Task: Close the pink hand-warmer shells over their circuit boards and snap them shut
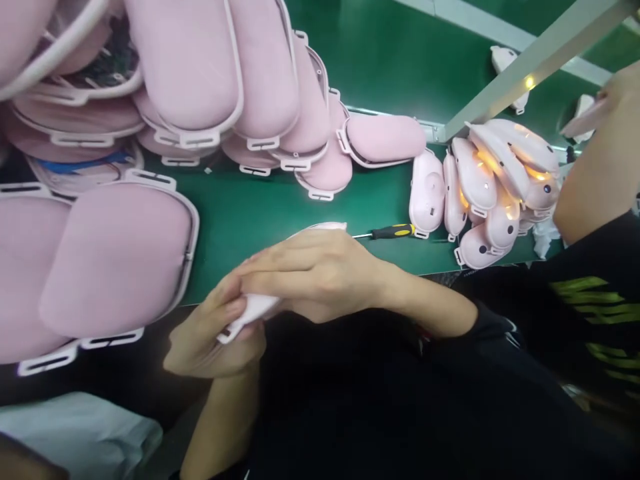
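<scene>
A pale pink oval casing with a slotted tab at its end (261, 305) is held between my two hands, in front of my body at the bench edge. My left hand (215, 340) wraps round its near end from below, with the slotted tab showing between thumb and fingers. My right hand (315, 273) lies over the top of the casing, fingers closed round it and meeting the left fingers. Most of the casing is hidden by the hands. Just beyond my right hand, a screwdriver (393, 232) with a black and yellow handle lies on the green bench (225, 200).
Stacked pink padded shells (190, 60) fill the upper left, and more padded shells (120, 260) lie nearer. To the right is a pile of smaller pink casings (475, 177), some glowing orange. A metal post (530, 67) rises behind. A co-worker's arm (600, 160) reaches in at right.
</scene>
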A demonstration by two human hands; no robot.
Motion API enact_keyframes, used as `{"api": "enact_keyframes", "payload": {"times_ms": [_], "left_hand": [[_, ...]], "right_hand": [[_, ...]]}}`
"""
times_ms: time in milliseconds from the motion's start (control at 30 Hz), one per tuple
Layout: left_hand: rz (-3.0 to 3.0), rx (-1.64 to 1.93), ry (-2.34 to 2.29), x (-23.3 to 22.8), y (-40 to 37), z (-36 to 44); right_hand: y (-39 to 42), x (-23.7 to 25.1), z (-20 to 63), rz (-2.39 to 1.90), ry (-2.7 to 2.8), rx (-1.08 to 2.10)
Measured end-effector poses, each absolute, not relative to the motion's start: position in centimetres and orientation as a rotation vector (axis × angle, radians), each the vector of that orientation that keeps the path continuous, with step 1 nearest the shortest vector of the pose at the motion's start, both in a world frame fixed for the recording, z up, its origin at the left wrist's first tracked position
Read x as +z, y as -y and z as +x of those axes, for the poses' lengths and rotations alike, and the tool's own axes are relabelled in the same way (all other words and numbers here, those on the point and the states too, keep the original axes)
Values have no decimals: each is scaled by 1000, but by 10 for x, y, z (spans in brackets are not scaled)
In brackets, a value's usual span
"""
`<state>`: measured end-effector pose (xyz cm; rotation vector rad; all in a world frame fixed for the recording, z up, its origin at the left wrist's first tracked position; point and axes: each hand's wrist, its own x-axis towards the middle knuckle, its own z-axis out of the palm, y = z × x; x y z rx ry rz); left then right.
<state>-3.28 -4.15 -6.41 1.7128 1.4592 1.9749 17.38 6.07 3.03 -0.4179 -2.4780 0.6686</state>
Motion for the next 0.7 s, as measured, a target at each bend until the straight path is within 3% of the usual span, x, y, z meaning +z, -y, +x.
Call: {"api": "enact_keyframes", "payload": {"times_ms": [133,300,467,700], "left_hand": [[1689,1876,-1539,-57,52,-55],[2121,1424,-1475,-21,48,-63],[2309,1647,-1489,-23,36,-50],[2214,1625,-1419,-25,37,-70]], "right_hand": [[-73,30,184,-513,2515,681],[-58,-4,188,-524,2357,622],[-46,-19,171,-555,2193,465],[-55,-17,194,-691,2358,707]]}}
